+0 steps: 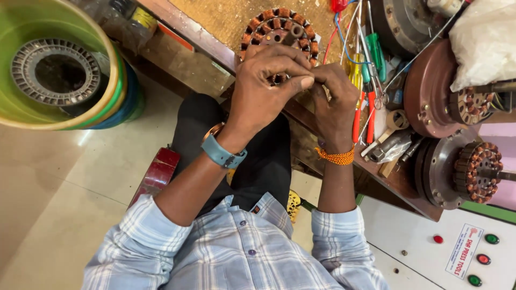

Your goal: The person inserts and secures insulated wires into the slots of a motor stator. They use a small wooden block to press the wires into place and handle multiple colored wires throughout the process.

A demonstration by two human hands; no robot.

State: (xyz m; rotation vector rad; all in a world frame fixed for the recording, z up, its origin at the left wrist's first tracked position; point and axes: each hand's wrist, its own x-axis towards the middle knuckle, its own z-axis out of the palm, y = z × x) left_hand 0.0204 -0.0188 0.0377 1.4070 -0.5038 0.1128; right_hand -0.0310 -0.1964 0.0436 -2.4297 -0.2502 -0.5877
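Fingers (290, 67) of both hands pinched together on copper windings of the motor stator (279, 29) at the workbench (215, 51) edge.

Both hands, left hand (266, 88) and right hand (334, 102), pinch at a wound stator (279, 29)

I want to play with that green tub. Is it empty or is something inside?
Not empty. The green tub holds a grey metal ring with slotted teeth, lying flat on its bottom.

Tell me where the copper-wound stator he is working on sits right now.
In the head view the copper-wound stator lies on the wooden bench, top centre, just beyond the left hand and right hand, left of the screwdrivers.
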